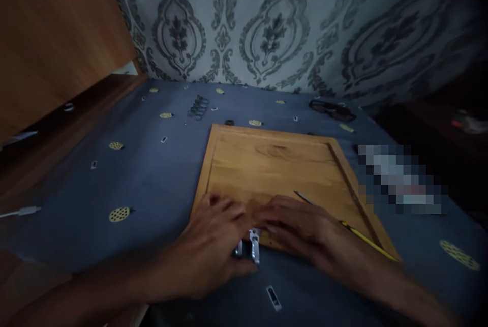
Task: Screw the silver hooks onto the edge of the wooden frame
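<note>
In the head view, the wooden panel (267, 164) lies on the blue cloth (145, 179), a metal hinge (254, 245) at its near edge. Over the panel's near left corner, the left hand (217, 228) bends its fingers, thumb spread apart beside the hinge; whether it grips the hinge, I cannot tell. Over the panel's near edge, the right hand (301, 225) keeps its fingers close together, tips by the hinge; any hold is hidden. A screwdriver (369, 240) crosses the panel's right part, partly behind the right hand. Beyond the panel's far edge lies a dark coiled item (198, 108).
</note>
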`<state>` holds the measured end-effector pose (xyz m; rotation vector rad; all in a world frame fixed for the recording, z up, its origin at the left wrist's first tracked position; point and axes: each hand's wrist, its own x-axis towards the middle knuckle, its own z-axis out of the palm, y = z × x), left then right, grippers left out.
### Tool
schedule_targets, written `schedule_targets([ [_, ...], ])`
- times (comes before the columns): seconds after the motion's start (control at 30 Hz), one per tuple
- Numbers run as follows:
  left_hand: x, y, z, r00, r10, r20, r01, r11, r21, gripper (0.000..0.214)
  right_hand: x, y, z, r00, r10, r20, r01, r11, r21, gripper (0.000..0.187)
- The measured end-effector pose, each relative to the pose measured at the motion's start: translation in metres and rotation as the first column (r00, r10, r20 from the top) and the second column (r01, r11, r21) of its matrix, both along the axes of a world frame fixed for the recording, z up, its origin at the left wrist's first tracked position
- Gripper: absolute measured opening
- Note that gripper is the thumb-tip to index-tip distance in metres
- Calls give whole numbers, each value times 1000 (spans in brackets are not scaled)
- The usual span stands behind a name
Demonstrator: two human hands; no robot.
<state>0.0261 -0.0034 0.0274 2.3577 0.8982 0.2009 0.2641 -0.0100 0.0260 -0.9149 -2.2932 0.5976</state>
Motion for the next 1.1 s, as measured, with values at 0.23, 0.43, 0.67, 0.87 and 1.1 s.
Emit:
schedule_targets([
  [0.23, 2, 3, -4, 999, -3, -34, 2, 1000, -13, 41, -79, 138, -3, 979, -102, 174, 116, 990, -77, 30],
  [0.43, 6, 6, -7, 1000, -23, -15, 23, 1000, 12, 43, -165, 231, -21, 918, -298, 260, 318, 947, -37, 41],
  [0.67, 8, 8, 2, 992, -77, -97, 79, 997, 25, 47, -179, 242, -27, 916, -332, 226, 367, 919, -140, 43],
  [0.87, 2, 3, -2, 999, -38, -28, 40, 997, 72, 38, -169, 222, -18, 932, -360, -40, 316, 862, -395, 38],
  [1.1, 1, 4, -1, 999, -36, -8, 36, 993, 114, 25, -104, 118, 3, 815, -403, -417, 94, 802, -591, 37],
])
